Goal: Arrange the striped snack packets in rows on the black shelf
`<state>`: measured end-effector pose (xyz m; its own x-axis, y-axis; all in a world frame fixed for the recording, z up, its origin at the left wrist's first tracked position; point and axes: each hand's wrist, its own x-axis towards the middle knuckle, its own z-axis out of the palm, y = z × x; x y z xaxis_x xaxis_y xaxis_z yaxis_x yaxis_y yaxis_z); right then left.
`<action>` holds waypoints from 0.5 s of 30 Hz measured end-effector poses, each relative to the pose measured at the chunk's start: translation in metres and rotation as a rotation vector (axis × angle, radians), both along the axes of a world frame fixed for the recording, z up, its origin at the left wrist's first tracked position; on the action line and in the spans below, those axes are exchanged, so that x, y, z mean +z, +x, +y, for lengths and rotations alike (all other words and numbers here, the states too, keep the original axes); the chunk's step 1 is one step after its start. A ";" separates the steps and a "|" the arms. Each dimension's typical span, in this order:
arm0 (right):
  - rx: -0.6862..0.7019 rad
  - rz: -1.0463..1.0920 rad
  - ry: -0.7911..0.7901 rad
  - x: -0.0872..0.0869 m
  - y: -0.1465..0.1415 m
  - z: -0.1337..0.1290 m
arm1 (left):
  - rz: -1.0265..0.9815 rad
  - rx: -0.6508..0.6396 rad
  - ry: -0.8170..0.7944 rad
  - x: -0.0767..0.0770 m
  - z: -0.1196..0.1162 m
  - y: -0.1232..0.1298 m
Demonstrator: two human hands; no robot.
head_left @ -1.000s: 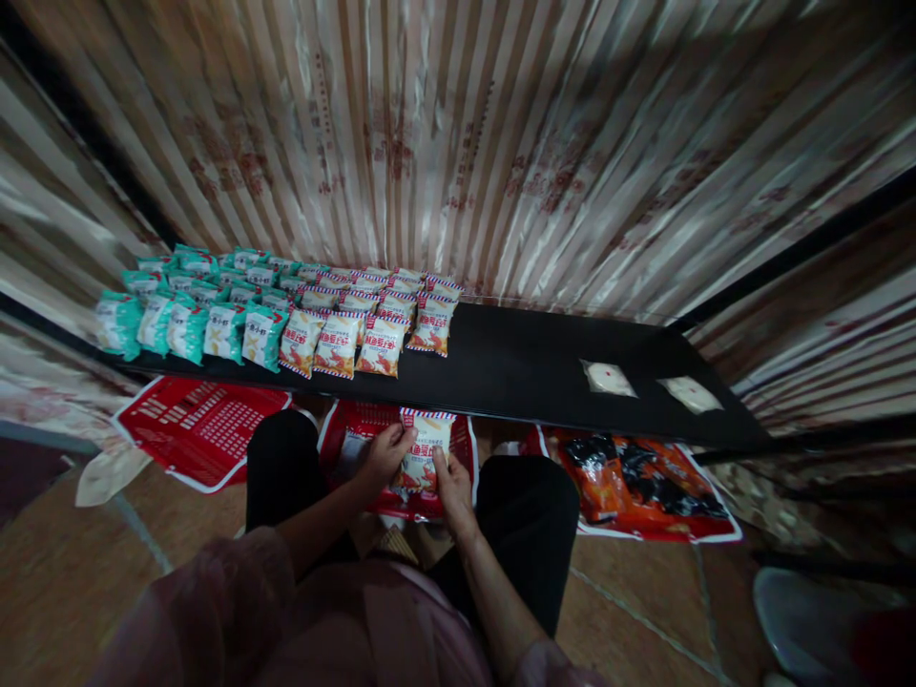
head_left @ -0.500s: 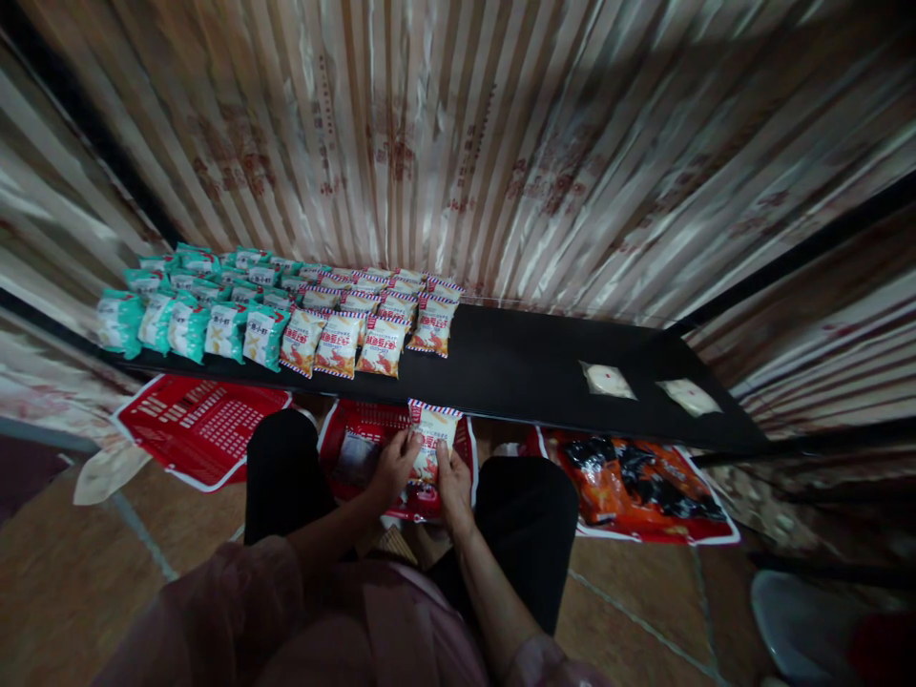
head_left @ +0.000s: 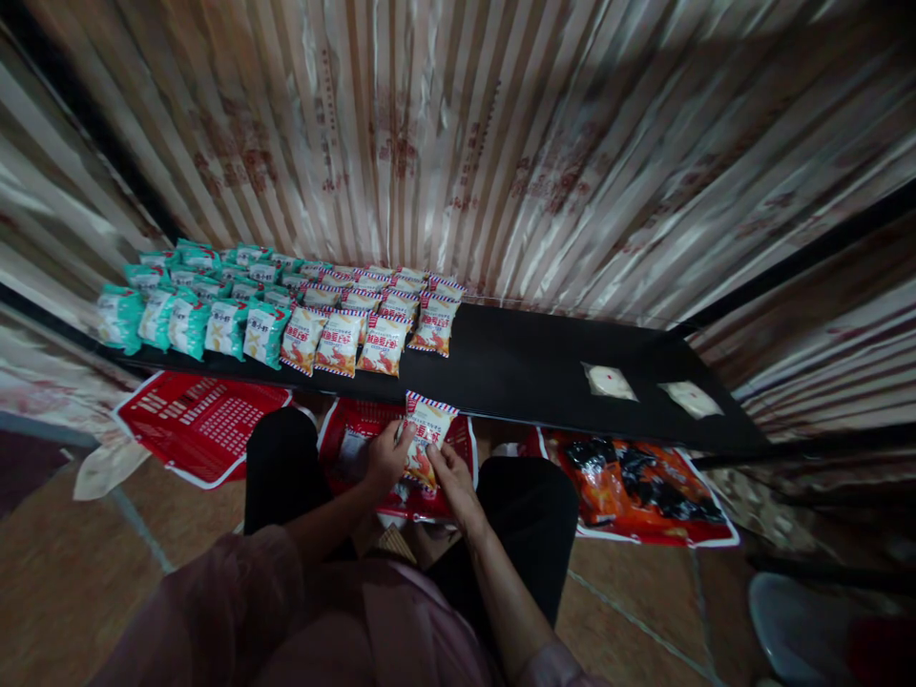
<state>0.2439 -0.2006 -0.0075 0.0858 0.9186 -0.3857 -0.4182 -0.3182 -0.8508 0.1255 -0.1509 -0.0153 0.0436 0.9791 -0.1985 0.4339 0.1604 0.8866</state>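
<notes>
Between my two hands I hold a small white and orange snack bag (head_left: 427,429) with striped edges, above a red basket (head_left: 468,458) set between my knees. My left hand (head_left: 388,458) grips its left side, thumb on the front. On the lower right side, my right hand (head_left: 452,482) pinches the same bag. Just beyond stands a black shelf (head_left: 501,353). Several matching orange and white bags (head_left: 383,345) stand on it in rows. Left of them are rows of teal snack bags (head_left: 225,329).
Two flat pale packets (head_left: 608,382) lie on the shelf's right part. Under it, a red basket at right holds orange and black packages (head_left: 644,482). Another red basket (head_left: 200,429) sits at left. A striped curtain (head_left: 458,143) hangs behind, and a pale basin (head_left: 794,620) is at lower right.
The bag in my hands has tilted and risen slightly toward the shelf. My right hand has shifted its fingers lower along the bag's side. The bags on the shelf stay where they were.
</notes>
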 end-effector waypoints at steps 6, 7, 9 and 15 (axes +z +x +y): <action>0.027 0.025 0.005 -0.002 0.006 0.002 | 0.076 -0.007 0.022 0.003 0.007 0.001; 0.024 0.020 0.006 -0.002 0.006 0.002 | 0.066 -0.015 0.019 0.003 0.008 0.002; 0.012 -0.004 0.011 -0.001 0.006 0.004 | 0.036 -0.032 0.009 0.004 0.009 0.002; -0.030 -0.095 0.032 -0.008 0.009 0.008 | -0.161 -0.130 0.020 0.002 0.009 0.000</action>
